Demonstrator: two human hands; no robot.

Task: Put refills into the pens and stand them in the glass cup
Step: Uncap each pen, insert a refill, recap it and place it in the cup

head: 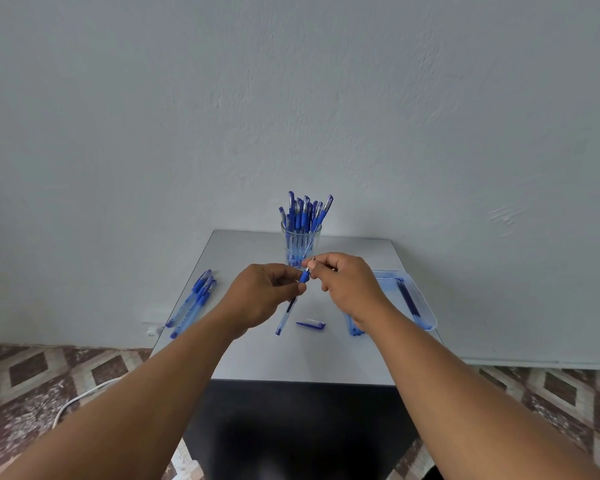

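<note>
Above the middle of the small white table (257, 355) I hold a clear blue pen (287, 311) tilted, tip end up. My left hand (260, 294) grips its barrel just below the blue grip. At the pen's tip end, the fingertips of my right hand (343, 284) pinch the metal nose. A loose blue pen cap (311, 324) lies on the table below my hands. The glass cup (301, 244) at the back holds several capped blue pens standing upright. Three more pens (193, 303) lie on the left.
A clear blue plastic tray (418, 299) with dark refills sits on the right side of the table, partly behind my right wrist. The wall stands right behind the table. A patterned tile floor and a white cable (80, 398) are on the left below.
</note>
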